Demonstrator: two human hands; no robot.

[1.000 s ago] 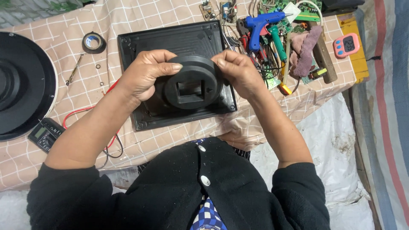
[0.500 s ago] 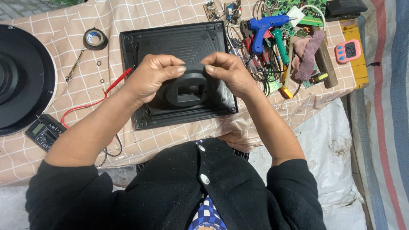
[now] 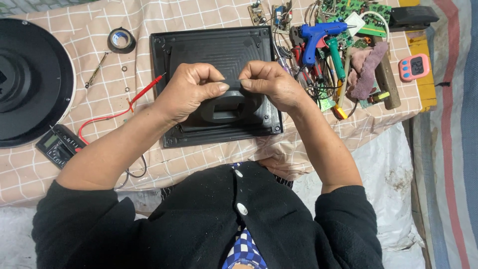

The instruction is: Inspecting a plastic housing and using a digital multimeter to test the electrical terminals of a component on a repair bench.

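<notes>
Black ribbed panel (image 3: 214,47); pink-and-white checked cloth (image 3: 74,114); blue glue gun (image 3: 318,35); red probe lead (image 3: 144,92); pink timer (image 3: 414,66).

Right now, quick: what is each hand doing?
Left hand: closed, pinching the top of the black ring-shaped part.
Right hand: closed, pinching the same part from the other side.

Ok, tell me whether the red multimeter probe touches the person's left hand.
Apart. The head view shows the red probe lying on the checked cloth, its tip short of the left hand, with cloth visible between.
</notes>
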